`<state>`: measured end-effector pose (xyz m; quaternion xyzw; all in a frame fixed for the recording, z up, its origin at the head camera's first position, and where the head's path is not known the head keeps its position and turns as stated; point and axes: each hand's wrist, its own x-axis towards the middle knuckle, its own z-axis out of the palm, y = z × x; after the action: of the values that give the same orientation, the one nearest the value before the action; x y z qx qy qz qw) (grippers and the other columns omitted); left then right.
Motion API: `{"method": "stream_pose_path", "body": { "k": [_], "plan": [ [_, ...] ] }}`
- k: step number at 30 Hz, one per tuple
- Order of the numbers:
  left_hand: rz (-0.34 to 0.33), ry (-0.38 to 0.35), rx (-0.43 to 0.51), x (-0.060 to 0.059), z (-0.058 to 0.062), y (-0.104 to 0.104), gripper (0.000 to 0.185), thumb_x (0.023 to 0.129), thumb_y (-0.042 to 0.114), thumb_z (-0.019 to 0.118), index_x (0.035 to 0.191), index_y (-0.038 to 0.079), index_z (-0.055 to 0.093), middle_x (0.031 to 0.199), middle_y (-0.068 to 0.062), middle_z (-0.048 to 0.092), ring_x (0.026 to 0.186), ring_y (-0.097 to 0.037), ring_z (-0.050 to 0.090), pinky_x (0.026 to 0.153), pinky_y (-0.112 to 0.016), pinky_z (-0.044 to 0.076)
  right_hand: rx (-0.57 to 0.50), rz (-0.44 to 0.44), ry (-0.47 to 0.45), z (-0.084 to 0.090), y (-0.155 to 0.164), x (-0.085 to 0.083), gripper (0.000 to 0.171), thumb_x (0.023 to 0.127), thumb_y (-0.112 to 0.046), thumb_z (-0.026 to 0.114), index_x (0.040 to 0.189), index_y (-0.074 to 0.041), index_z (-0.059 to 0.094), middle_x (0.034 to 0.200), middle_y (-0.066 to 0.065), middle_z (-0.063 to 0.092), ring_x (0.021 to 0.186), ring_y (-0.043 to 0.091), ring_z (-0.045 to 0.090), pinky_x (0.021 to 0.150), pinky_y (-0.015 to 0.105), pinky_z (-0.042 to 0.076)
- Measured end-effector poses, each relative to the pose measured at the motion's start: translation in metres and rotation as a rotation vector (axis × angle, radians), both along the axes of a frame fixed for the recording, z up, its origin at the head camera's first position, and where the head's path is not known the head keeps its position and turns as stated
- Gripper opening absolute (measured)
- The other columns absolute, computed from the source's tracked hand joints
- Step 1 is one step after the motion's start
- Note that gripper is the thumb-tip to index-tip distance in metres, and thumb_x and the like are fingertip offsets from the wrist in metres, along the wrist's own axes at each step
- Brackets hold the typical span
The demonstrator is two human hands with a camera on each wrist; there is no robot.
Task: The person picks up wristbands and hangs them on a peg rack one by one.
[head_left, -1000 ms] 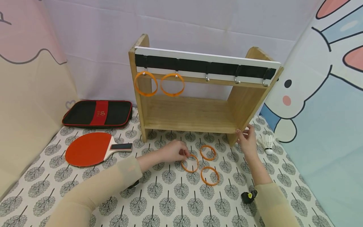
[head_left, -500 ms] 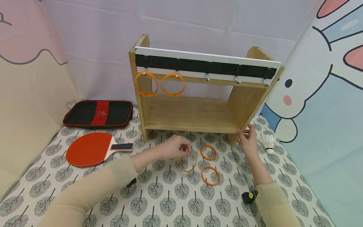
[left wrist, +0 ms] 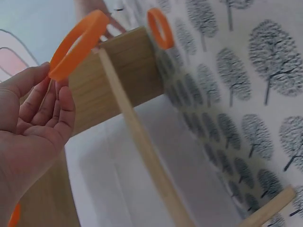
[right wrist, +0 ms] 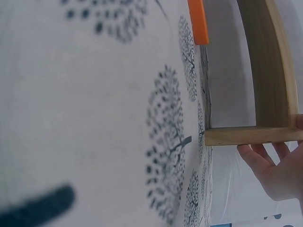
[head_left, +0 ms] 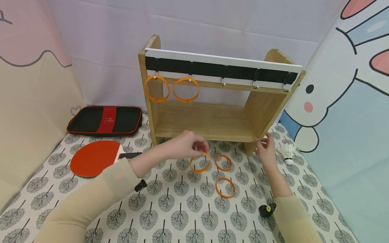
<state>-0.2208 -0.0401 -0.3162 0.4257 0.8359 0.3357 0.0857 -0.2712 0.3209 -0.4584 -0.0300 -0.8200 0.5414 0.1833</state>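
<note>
My left hand pinches an orange ring and holds it just above the cloth, in front of the wooden rack. The left wrist view shows the same ring at my fingertips. Two more orange rings lie flat on the cloth to the right of it. Two orange rings hang from the two leftmost hooks; three hooks to their right are bare. My right hand grips the rack's lower right corner, its fingers on the wood.
A red table tennis paddle lies at the left, a black and red case behind it. A white shuttlecock sits right of the rack. Padded walls enclose the tree-print cloth.
My left hand picked one ring up off the cloth and lifted it toward the rack. The right hand stayed on the rack's corner.
</note>
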Motion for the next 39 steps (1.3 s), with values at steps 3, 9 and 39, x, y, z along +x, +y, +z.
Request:
{"method": "stream_pose_path", "body": {
  "k": [3, 9, 39],
  "plan": [
    [-0.014, 0.029, 0.005, 0.002, 0.015, -0.001, 0.009, 0.079, 0.015, 0.066, 0.087, 0.018, 0.064, 0.078, 0.012, 0.062, 0.067, -0.005, 0.057, 0.059, -0.018, 0.049, 0.004, -0.011, -0.01, 0.004, -0.002, 0.004, 0.05, 0.086, -0.054, 0.042, 0.132, -0.039, 0.027, 0.102, 0.003, 0.042, 0.096, 0.017, 0.052, 0.07, 0.031, 0.054],
    [-0.009, 0.13, 0.037, 0.005, 0.044, -0.005, 0.006, 0.081, 0.017, 0.064, 0.086, 0.02, 0.065, 0.08, 0.014, 0.061, 0.066, -0.004, 0.056, 0.058, -0.019, 0.048, 0.002, 0.005, -0.007, 0.01, -0.006, 0.009, 0.052, 0.086, -0.051, 0.045, 0.133, -0.036, 0.028, 0.101, 0.002, 0.043, 0.096, 0.016, 0.052, 0.069, 0.031, 0.054],
    [0.136, 0.461, 0.579, -0.018, 0.148, 0.009, 0.009, 0.076, 0.006, 0.068, 0.084, 0.001, 0.068, 0.083, -0.004, 0.066, 0.073, -0.006, 0.059, 0.068, -0.019, 0.05, 0.004, 0.019, -0.038, 0.046, -0.031, 0.032, 0.051, 0.092, -0.034, 0.045, 0.136, -0.02, 0.025, 0.101, 0.005, 0.042, 0.095, 0.016, 0.052, 0.075, 0.035, 0.053]
  ]
}}
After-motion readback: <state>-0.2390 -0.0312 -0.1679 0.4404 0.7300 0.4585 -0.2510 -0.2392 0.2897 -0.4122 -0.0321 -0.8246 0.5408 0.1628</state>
